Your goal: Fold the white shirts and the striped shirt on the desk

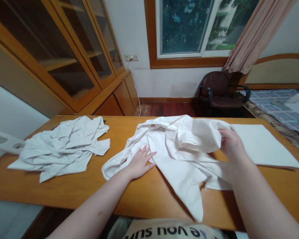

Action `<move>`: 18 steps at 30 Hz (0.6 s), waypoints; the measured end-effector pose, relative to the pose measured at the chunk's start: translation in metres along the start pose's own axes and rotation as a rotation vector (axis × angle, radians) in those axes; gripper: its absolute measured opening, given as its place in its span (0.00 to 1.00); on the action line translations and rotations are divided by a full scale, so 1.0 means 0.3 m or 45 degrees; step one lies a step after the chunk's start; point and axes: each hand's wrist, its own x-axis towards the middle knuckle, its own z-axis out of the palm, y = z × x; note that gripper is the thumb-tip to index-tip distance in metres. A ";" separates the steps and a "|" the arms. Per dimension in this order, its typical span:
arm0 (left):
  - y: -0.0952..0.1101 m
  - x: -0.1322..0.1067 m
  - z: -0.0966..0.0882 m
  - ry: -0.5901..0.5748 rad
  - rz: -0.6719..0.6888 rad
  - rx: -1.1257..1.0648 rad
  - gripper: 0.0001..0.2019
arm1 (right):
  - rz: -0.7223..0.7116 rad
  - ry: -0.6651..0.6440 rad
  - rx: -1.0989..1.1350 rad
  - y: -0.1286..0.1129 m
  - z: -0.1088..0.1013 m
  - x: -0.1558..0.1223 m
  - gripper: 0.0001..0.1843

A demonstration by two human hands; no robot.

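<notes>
A crumpled white cloth (169, 142), possibly a garment, spreads across the middle of the wooden table (137, 196). My left hand (141, 162) lies flat on its left part with the fingers spread. At the cloth's right side, my right hand (230, 142) grips a raised edge between thumb and fingers, lifting that part off the table. One pointed corner of the cloth hangs toward the table's front edge. The folds hide its full shape.
A heap of white cloth (64, 142) lies on the table's left, beside a white plastic piece (5, 141). A flat white folded stack (264, 144) rests at the right. Beyond stand a glass-door cabinet (89, 79), an armchair (218, 89) and a bed (279, 103).
</notes>
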 end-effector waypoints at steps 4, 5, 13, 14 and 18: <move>-0.137 0.034 -0.073 0.076 0.109 -0.121 0.23 | -0.062 0.170 -0.431 -0.025 -0.175 0.069 0.16; -0.170 0.044 -0.086 0.149 0.111 -0.174 0.23 | -0.073 0.195 -0.529 -0.031 -0.215 0.074 0.15; -0.285 0.121 -0.163 0.490 -0.048 -0.742 0.14 | 0.014 0.131 -1.989 -0.037 -0.447 0.145 0.18; -0.272 0.128 -0.169 0.492 -0.042 -0.682 0.12 | 0.032 0.158 -2.045 -0.031 -0.461 0.160 0.19; -0.150 0.135 -0.144 0.461 -0.042 -0.221 0.13 | -0.206 0.275 -2.127 -0.021 -0.397 0.145 0.23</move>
